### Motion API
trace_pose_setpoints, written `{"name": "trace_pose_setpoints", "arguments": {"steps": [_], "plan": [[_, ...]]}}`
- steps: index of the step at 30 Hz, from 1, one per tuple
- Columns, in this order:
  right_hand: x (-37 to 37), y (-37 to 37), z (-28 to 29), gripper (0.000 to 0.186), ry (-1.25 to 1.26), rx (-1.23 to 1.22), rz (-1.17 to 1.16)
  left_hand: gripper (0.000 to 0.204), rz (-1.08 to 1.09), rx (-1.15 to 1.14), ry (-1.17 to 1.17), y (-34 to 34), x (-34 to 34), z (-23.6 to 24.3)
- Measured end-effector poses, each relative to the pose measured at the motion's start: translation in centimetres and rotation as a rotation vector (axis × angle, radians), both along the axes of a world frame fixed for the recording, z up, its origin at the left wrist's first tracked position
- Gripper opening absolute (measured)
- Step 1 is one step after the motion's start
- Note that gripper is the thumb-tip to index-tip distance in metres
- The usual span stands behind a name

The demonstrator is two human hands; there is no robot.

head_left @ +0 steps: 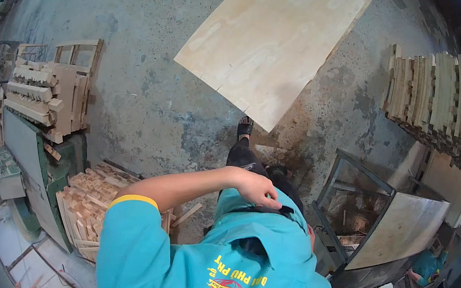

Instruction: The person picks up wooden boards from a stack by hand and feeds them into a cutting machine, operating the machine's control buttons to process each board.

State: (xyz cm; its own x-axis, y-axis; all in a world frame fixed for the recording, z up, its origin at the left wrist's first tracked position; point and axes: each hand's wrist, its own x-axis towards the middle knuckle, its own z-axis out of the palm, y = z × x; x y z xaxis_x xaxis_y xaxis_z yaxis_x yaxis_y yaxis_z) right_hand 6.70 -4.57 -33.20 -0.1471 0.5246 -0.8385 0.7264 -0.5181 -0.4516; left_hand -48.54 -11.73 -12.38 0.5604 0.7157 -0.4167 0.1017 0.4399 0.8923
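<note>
My left hand (257, 188) is bent across my front at waist height, its fingers curled together and pointing down. They touch the hem of my teal shirt (200, 266) beside a dark opening at the waist; what they grip, if anything, is hidden. Of my right arm only a sliver of skin shows past the shirt's right edge, and the right hand is out of sight. Ahead of my sandalled foot (244, 127) a large pale plywood sheet (279, 31) lies flat on the grey floor, its near corner close to the foot.
At left, a green machine (30, 166) stands beside a stack of notched wood pieces (38, 94) and a pile of short strips (97, 198). On the right are stacked wood slats (439, 97) and a metal frame (359, 179) with a pale panel (398, 229). Teal cloth (428, 266) shows lower right.
</note>
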Motion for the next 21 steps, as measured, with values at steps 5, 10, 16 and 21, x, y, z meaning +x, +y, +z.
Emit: {"name": "trace_pose_setpoints", "arguments": {"steps": [5, 10, 16, 21], "plan": [[-2.4, 0.1, 3.5, 0.038, -0.027, -0.025, -0.193, 0.057, -0.212, -0.079, -0.217, 3.0, -5.3, -4.3], [-11.1, 1.9, 11.4, 0.034, -0.135, -0.035, -0.255, 0.033, 0.475, -0.215, 0.222, 1.9, -15.5, -20.5], [-8.3, -0.5, 13.8, 0.03, -0.221, -0.026, -0.482, 0.03, 1.085, -0.308, 1.096, -1.9, -36.0, -35.9], [-1.3, -3.1, 13.7, 0.029, -0.245, 0.022, -0.315, 0.068, 1.2, -0.539, 1.277, -9.1, -42.1, -38.4]]}}
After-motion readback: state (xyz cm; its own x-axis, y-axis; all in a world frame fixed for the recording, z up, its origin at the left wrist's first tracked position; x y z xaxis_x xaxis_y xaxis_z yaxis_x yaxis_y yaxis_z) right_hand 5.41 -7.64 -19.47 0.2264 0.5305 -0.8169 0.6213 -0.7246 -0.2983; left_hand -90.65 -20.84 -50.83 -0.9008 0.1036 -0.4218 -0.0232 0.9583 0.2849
